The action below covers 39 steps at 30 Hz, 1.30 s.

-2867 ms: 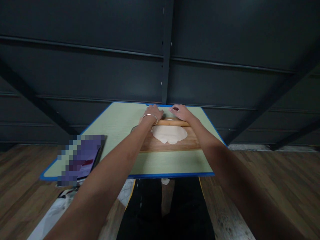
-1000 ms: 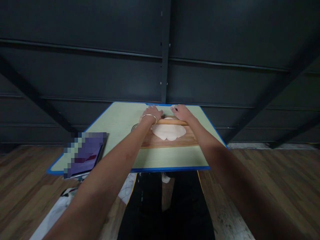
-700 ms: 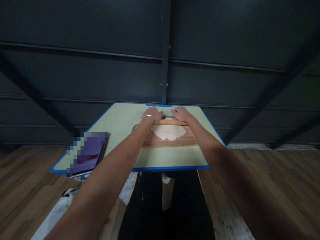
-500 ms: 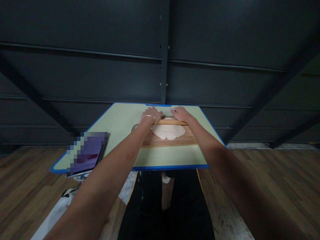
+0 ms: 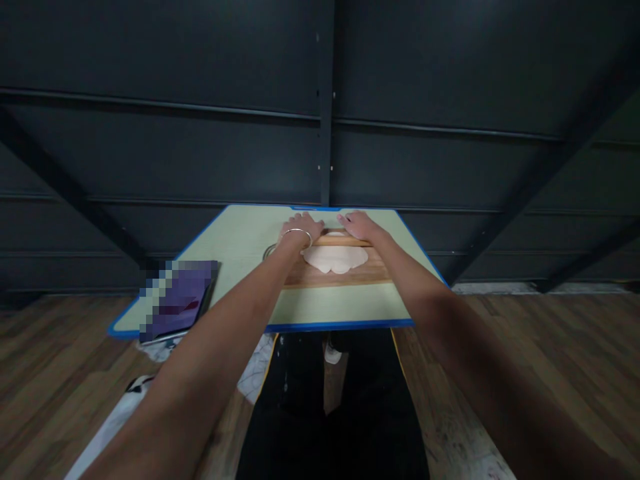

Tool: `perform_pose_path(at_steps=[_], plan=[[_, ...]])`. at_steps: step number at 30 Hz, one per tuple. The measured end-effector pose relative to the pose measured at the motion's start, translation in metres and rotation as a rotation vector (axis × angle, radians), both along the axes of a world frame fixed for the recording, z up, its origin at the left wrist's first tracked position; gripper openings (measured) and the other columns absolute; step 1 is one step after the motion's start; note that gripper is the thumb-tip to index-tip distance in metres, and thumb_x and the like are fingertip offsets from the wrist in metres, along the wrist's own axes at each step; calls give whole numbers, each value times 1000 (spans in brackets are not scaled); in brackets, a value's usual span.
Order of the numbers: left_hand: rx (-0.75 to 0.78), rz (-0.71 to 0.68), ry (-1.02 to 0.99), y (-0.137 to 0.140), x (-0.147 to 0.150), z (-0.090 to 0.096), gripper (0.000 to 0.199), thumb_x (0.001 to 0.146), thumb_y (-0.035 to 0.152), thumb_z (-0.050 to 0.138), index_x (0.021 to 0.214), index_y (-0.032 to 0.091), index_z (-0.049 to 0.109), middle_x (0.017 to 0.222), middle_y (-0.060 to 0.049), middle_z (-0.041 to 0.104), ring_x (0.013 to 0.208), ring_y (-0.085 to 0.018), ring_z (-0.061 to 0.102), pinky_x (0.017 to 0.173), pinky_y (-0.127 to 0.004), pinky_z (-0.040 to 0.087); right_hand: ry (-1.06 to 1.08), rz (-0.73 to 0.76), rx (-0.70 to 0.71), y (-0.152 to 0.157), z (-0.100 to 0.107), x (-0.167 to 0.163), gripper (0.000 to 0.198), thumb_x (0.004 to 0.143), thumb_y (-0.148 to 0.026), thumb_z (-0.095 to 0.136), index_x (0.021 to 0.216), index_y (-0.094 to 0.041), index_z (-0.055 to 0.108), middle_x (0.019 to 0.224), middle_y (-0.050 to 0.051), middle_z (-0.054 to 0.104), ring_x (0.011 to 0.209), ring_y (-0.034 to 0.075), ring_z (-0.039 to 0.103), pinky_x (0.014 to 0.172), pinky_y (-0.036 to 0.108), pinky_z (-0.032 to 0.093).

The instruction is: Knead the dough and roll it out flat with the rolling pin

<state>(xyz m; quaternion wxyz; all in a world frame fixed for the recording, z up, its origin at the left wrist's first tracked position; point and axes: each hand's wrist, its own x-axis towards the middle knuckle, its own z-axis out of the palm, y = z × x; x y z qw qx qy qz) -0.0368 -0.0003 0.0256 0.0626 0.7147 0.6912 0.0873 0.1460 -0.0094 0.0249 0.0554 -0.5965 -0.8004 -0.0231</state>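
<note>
A wooden rolling pin (image 5: 343, 242) lies crosswise over a flat, pale sheet of dough (image 5: 336, 260) with a wavy near edge. My left hand (image 5: 305, 225), with a bangle at the wrist, presses on the pin's left end. At its right end my right hand (image 5: 358, 225) bears down, the thumb stretched inward. Both hands are over the pin, and their palms are hidden from me. Under the dough is a brown wooden board (image 5: 345, 278). A small strip of dough shows beyond the pin, between the hands.
The board rests on a pale table (image 5: 340, 307) with blue edging. A tablet-like device (image 5: 183, 300), partly pixelated, is at the table's left front. Part of a round rim (image 5: 268, 252) shows beside my left forearm. A dark panelled wall (image 5: 240, 160) stands behind the table.
The view has shifted slightly, so the table sits a little higher and its near edge has moved up. Both hands stay on the rolling pin, which remains near the dough's far side.
</note>
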Motion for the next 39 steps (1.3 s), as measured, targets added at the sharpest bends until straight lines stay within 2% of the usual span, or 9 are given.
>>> perform_pose_path(at_steps=[8, 17, 24, 30, 39], plan=[[6, 1, 15, -18, 1, 8, 66, 93, 55, 39, 139, 10, 54, 143, -24, 58, 131, -37, 55, 106, -48, 45, -2, -1, 15, -3, 0, -2, 73, 109, -51, 15, 121, -6, 73, 130, 22, 68, 124, 28, 60, 103, 34, 36], [40, -5, 38, -12, 0, -2, 67, 92, 58, 39, 136, 13, 58, 139, -22, 62, 126, -38, 58, 104, -49, 45, -40, -5, 21, -9, 0, -4, 69, 110, -46, 17, 122, -6, 71, 128, 21, 69, 124, 31, 58, 104, 38, 36], [61, -1, 40, -20, 1, -1, 68, 93, 61, 37, 136, 14, 60, 142, -20, 61, 128, -37, 57, 107, -50, 43, -37, -4, 47, -13, -2, -5, 70, 110, -46, 16, 120, -5, 71, 127, 22, 69, 125, 31, 57, 107, 38, 33], [19, -10, 31, -24, 1, 2, 65, 93, 60, 36, 134, 15, 61, 141, -20, 61, 128, -37, 57, 104, -50, 45, -52, -2, 46, -14, -5, -4, 66, 110, -47, 19, 125, -5, 69, 132, 22, 66, 128, 30, 56, 109, 39, 31], [66, -32, 38, -22, 0, -4, 62, 93, 61, 37, 127, 17, 65, 135, -18, 65, 123, -35, 60, 101, -48, 46, -93, 28, 51, -18, -8, -2, 64, 111, -44, 18, 131, -7, 65, 134, 21, 65, 129, 32, 53, 108, 44, 31]])
